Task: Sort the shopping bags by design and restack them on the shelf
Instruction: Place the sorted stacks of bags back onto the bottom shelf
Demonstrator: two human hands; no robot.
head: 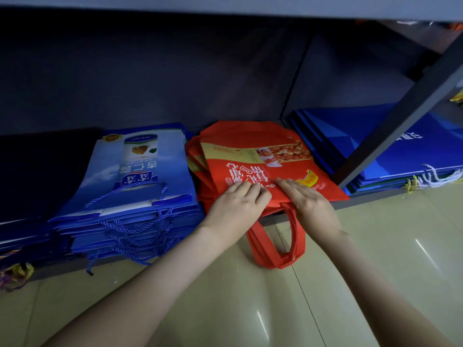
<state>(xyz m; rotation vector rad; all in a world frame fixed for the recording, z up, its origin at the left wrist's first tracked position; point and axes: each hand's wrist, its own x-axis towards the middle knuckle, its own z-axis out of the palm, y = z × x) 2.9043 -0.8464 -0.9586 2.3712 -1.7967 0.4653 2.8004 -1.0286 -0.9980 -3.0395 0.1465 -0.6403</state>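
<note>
Flat and holding nothing, my left hand [238,202] and right hand [310,202] press the near edge of the red bag stack [250,151]. Its lower bags are mostly hidden.

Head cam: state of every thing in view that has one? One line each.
red bags: stacked flat on the shelf, slightly fanned
red handles: hanging over the shelf edge onto the floor
light blue bags: stacked flat, rope handles dangling in front
dark blue bags: stacked flat, right of the red bags
left hand: resting on the top red bag
right hand: resting on the same bag
</note>
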